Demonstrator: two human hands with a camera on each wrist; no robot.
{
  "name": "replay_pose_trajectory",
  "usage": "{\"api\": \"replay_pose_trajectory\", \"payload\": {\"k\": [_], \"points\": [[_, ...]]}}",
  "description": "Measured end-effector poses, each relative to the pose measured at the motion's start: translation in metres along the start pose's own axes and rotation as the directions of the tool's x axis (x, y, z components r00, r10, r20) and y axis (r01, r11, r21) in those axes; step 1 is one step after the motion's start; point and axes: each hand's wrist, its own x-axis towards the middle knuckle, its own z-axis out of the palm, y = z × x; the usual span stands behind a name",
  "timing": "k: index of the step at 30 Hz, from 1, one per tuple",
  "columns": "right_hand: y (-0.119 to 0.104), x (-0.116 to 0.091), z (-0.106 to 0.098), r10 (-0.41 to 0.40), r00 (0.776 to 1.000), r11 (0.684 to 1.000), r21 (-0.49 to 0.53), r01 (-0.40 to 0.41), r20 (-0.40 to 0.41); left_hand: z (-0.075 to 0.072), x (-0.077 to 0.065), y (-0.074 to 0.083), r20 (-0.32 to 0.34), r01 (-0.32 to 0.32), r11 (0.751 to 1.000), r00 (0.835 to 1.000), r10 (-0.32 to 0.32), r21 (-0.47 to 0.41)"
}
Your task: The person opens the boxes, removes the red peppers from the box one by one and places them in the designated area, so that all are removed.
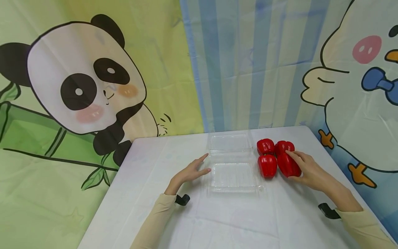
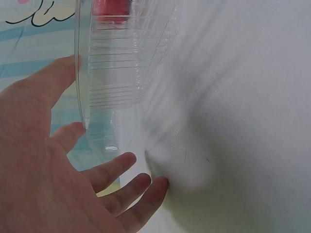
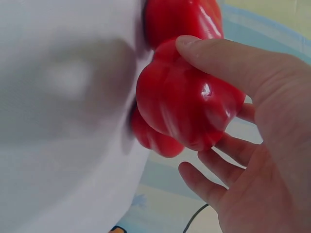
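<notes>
My right hand [image 1: 311, 172] grips a glossy red bell pepper [image 1: 288, 166], the front right one of a cluster on the table. In the right wrist view the thumb lies across the top of this bell pepper [image 3: 180, 99] and the fingers come round its far side. Three other red bell peppers stand close by: front left [image 1: 267, 166], back left [image 1: 265, 147] and back right [image 1: 282, 146]. To their left lies a clear plastic clamshell box [image 1: 233, 188], opened flat. My left hand [image 1: 190, 172] is at its left edge, fingers spread, fingertips right at the rim [image 2: 82, 104].
The box's other half [image 1: 230, 150] lies toward the back of the white-covered table [image 1: 161, 155]. Behind the table hangs a printed cloth [image 1: 161, 69] with a panda and a white bird. A black strap piece [image 1: 182, 200] sits on each wrist.
</notes>
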Motion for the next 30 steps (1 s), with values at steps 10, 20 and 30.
{"api": "replay_pose_trajectory", "payload": {"k": [10,20,30], "points": [[0.004,-0.001,0.009,0.02,0.999,1.0,0.006,-0.02,0.031,0.001,0.002,-0.002,-0.001,-0.002,1.0,1.0,0.002,0.006],[0.006,-0.002,0.02,0.053,0.998,0.998,-0.032,-0.052,0.023,0.002,0.001,0.0,0.002,0.0,1.0,1.0,0.0,-0.001],[0.007,0.001,0.02,0.077,0.997,0.997,-0.012,-0.077,0.003,-0.003,-0.003,-0.003,0.0,-0.009,0.999,1.0,0.009,-0.032]]}}
